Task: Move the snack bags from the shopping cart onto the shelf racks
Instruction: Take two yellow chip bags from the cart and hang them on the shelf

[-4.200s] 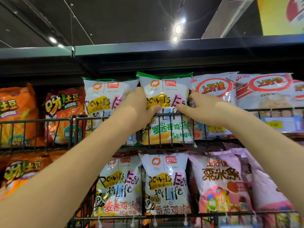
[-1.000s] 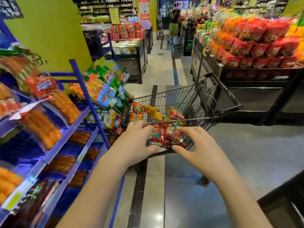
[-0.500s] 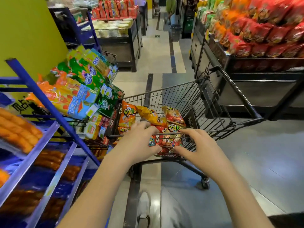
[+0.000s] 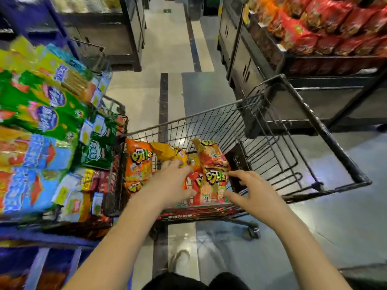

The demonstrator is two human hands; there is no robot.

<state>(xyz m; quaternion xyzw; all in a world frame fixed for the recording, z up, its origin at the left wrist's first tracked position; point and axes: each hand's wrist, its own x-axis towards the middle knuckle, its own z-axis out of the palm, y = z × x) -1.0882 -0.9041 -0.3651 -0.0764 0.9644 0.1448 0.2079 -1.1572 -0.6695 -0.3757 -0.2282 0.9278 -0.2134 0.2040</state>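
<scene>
A black wire shopping cart point(image 4: 219, 124) stands in the aisle below me with several orange and red snack bags in it. An orange bag point(image 4: 138, 164) leans at its left side, and a red-orange bag point(image 4: 213, 178) lies in the middle. My left hand point(image 4: 169, 185) reaches over the cart's near rim, fingers spread just above the bags. My right hand point(image 4: 251, 193) hovers on the other side of the middle bag, fingers open and slightly bent. Neither hand holds a bag.
A wire rack point(image 4: 117, 164) packed with green, blue and yellow snack packs point(image 4: 41, 114) stands tight against the cart's left side. A dark display bin point(image 4: 314, 65) piled with red bags is at the right. The cart's handle point(image 4: 326, 132) points right. Tiled aisle floor runs ahead.
I have turned from the white bags on the shelf to the cart. Over the last second both hands have moved down and forward, past the cart's rim, close around the middle bag.
</scene>
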